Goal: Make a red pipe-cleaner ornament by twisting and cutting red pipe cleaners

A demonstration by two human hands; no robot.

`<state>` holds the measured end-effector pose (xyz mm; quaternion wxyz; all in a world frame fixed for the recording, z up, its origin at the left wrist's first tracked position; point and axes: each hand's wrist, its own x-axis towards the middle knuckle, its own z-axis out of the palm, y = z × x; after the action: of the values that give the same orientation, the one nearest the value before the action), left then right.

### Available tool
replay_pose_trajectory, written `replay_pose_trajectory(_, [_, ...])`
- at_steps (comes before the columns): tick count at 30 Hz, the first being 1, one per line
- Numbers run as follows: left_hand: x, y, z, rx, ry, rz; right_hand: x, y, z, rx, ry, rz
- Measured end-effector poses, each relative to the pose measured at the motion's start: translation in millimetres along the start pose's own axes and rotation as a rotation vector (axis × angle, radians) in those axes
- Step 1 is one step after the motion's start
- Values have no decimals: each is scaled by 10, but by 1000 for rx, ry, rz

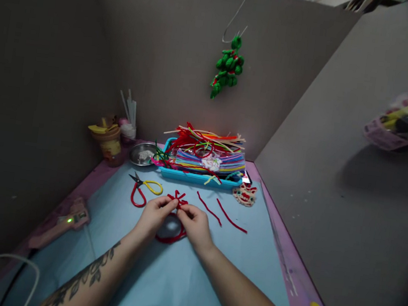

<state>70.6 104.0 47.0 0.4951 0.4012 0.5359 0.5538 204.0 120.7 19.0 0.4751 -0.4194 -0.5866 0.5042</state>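
Note:
Both hands meet over the blue sheet on a red pipe-cleaner piece (pixel 177 196), which has short strands fanning out at its top and a round loop below. My left hand (pixel 157 212) pinches it from the left between thumb and fingers. From the right, my right hand (pixel 194 223) pinches it close beside the left thumb. The fingers hide the middle of the piece. Two loose red pipe cleaners (pixel 231 217) lie to the right of the hands. Scissors (pixel 143 185) with one red and one yellow handle lie open to the left.
Behind the hands stands a blue tray (pixel 200 178) heaped with coloured pipe cleaners. A metal dish (pixel 142 155) and a brown cup (pixel 109 143) are at back left, a pink glue gun (pixel 62 224) at left. A beige-and-red piece (pixel 245 194) lies right of the tray. Green leaves (pixel 229 68) hang above.

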Motion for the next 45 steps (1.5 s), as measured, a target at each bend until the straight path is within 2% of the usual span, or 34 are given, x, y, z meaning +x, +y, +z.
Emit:
replay_pose_trajectory(7, [35,7,-35,87,-30,-7,40,14,-47,54,39,0])
replay_pose_trajectory(13, [28,-35,2,-47,46,-84,9,9,-12,202,-69,55])
replay_pose_trajectory(16, [17,-52,19,-128,64,-128,5,43,2,219,-52,64])
replay_pose_trajectory(20, [22,-58,21,-192,71,-158,13,80,7,114,2,-3])
replay_pose_trajectory(25, [57,-48,-1,-340,106,-235,3,65,5,44,-63,-70])
replay_pose_trajectory(30, [42,5,12,-485,29,-332,-8,67,-11,-16,-73,-186])
replay_pose_trajectory(35, [50,29,0,-530,66,-402,-10,109,-5,-48,-109,-216])
replay_pose_trajectory(40, [66,21,-13,-566,28,-474,3,137,-7,-111,-166,-317])
replay_pose_trajectory(45, [83,44,-50,-567,45,-538,7,131,-24,-134,-190,-341])
